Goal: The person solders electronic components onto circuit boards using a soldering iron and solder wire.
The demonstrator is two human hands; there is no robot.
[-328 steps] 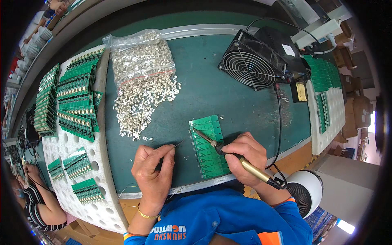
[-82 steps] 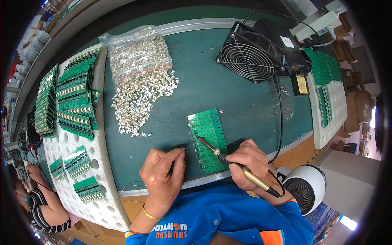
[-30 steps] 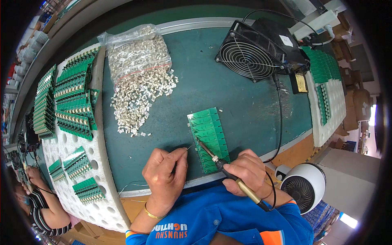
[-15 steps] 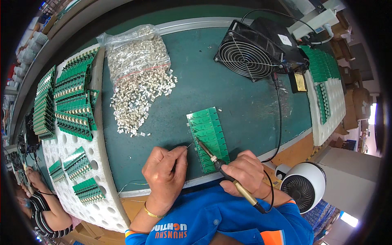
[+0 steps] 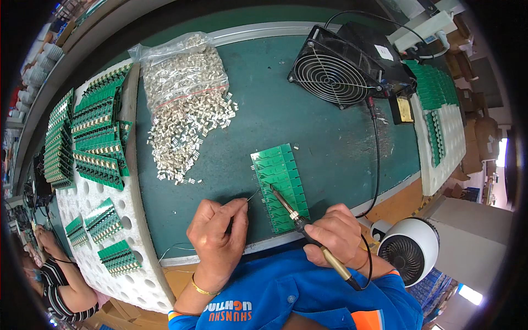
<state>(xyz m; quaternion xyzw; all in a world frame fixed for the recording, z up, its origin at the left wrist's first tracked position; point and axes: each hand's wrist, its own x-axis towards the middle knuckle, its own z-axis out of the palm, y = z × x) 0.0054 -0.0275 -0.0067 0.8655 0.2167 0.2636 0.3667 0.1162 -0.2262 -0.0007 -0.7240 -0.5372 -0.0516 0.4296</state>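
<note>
A green circuit board panel (image 5: 283, 181) lies flat on the dark green mat, with small pins along its left edge. My right hand (image 5: 335, 235) is closed round a soldering iron (image 5: 305, 226); its tip is over the panel, near the pinned side, and whether it touches I cannot tell. Left of the panel, my left hand (image 5: 219, 231) pinches a thin solder wire (image 5: 253, 195) between thumb and forefinger. The wire's end points toward the pins, apart from the iron's tip.
Loose white connectors (image 5: 179, 140) spill from a clear plastic bag (image 5: 184, 71). Finished-looking boards (image 5: 99, 129) stand on white foam (image 5: 88, 203) at left. A black fan (image 5: 333, 74) stands far right, a white fan (image 5: 410, 250) near right. A co-worker (image 5: 60, 275) sits at far left.
My left hand has drawn back slightly to the left with the solder wire. The iron's tip has shifted a little right, away from the pin edge.
</note>
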